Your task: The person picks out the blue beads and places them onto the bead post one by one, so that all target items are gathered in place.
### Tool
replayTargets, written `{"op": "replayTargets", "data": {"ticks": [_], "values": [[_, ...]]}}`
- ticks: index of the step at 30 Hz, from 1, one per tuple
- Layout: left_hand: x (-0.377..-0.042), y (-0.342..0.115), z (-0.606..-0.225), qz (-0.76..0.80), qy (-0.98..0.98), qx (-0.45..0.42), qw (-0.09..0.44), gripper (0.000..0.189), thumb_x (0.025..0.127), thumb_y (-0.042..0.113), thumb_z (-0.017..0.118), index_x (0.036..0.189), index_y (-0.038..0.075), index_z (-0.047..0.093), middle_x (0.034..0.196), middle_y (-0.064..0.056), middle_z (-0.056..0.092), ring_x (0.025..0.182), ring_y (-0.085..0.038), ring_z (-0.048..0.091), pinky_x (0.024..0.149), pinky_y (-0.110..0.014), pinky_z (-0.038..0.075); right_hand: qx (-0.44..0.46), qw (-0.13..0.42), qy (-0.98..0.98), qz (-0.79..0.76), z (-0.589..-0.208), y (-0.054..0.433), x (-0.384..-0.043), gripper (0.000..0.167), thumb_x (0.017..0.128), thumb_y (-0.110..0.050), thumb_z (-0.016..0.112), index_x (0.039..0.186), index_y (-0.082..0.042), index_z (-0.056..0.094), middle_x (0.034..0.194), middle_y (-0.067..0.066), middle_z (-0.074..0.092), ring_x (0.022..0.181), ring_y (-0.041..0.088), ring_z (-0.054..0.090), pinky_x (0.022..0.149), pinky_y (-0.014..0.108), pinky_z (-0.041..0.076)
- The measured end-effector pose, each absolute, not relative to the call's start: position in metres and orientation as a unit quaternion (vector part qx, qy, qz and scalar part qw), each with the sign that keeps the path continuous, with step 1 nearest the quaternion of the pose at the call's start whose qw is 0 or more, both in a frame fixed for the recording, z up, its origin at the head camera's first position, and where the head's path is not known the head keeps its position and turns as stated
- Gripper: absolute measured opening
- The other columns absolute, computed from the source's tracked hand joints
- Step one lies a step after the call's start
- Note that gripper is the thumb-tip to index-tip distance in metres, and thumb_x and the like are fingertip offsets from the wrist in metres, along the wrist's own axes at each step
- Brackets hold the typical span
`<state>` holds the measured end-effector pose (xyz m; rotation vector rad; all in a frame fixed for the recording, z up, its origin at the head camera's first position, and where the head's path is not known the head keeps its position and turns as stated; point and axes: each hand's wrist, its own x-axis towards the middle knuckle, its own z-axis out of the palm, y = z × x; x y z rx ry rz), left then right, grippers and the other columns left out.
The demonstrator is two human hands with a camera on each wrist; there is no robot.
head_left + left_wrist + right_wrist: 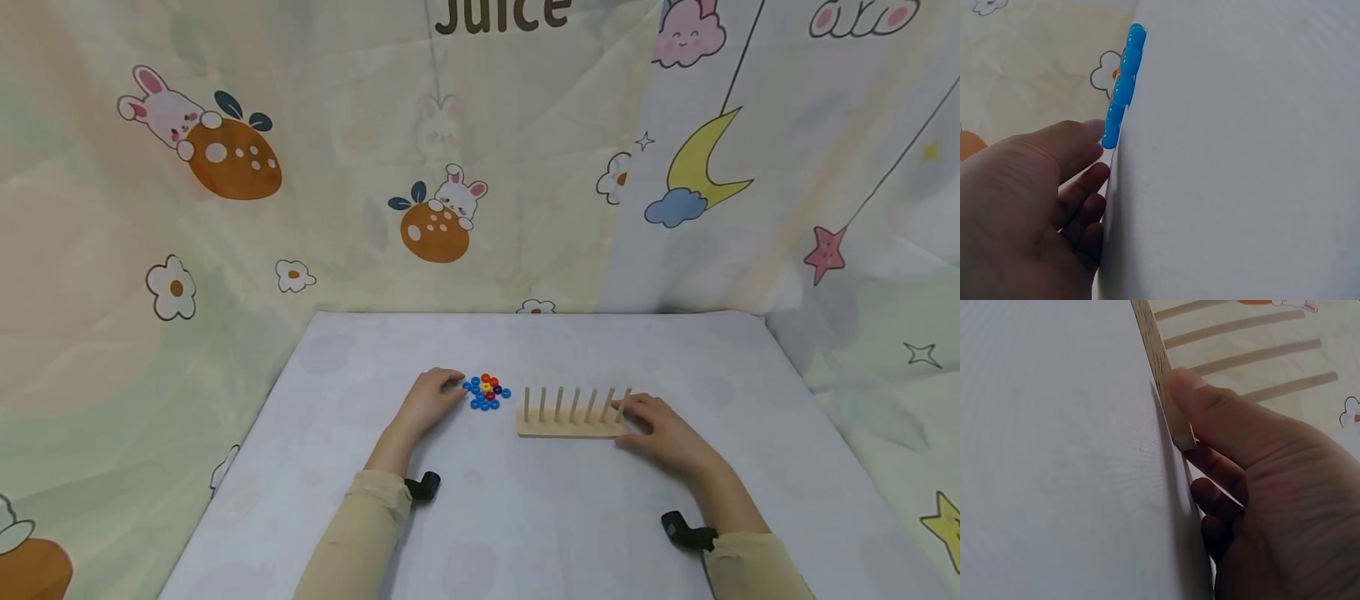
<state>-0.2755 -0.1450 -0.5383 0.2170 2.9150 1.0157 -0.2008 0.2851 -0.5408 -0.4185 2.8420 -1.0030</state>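
Note:
A small cluster of beads point(484, 406), mostly blue with some red, yellow and dark blue, lies on the table left of centre. My left hand point(431, 402) rests at its left side, fingers loosely bent, with the thumb tip right beside the nearest blue bead point(1124, 90) in the left wrist view. To the right of the beads stands a light wooden peg board point(566, 428) with a row of several upright pegs. My right hand point(666, 433) grips its right end. In the right wrist view, the thumb point(1188, 387) presses the board's front face and the fingers reach around the end.
The table point(525, 517) has a pale cloth and a straight back edge. Behind it hangs a printed curtain point(360, 142) with bunnies, flowers and a moon. Black wrist cameras point(426, 486) sit at both sleeves.

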Motion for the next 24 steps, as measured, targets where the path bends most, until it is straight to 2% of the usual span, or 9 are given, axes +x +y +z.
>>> {"op": "replayTargets", "data": {"ticks": [5, 11, 24], "values": [[-0.2809, -0.1432, -0.544, 0.311, 0.947, 0.082, 0.013, 0.032, 0.092, 0.032, 0.07, 0.122, 0.02, 0.069, 0.127, -0.005, 0.064, 0.124, -0.027, 0.055, 0.109, -0.045, 0.042, -0.165, 0.01, 0.933, -0.32, -0.545, 0.2828, -0.2015, 0.06, 0.084, -0.04, 0.077, 0.135, -0.016, 0.06, 0.132, 0.009, 0.055, 0.132, 0.036, 0.043, 0.107, 0.06, 0.034], [-0.2823, -0.1393, -0.5434, 0.293, 0.953, 0.078, 0.0, 0.03, 0.091, 0.034, 0.071, 0.118, 0.02, 0.07, 0.122, -0.005, 0.065, 0.119, -0.026, 0.057, 0.106, -0.045, 0.044, -0.179, -0.015, 0.932, -0.314, -0.5466, 0.2809, -0.2014, 0.057, 0.085, -0.04, 0.077, 0.133, -0.016, 0.061, 0.13, 0.008, 0.057, 0.13, 0.035, 0.046, 0.106, 0.058, 0.036], [-0.2831, -0.1377, -0.5424, 0.275, 0.959, 0.074, -0.004, 0.024, 0.092, 0.034, 0.07, 0.112, 0.022, 0.072, 0.119, -0.003, 0.065, 0.114, -0.024, 0.058, 0.103, -0.043, 0.046, -0.17, -0.019, 0.933, -0.315, -0.549, 0.2812, -0.2006, 0.055, 0.087, -0.035, 0.075, 0.136, -0.016, 0.059, 0.132, 0.01, 0.055, 0.13, 0.036, 0.046, 0.106, 0.059, 0.036]]}}
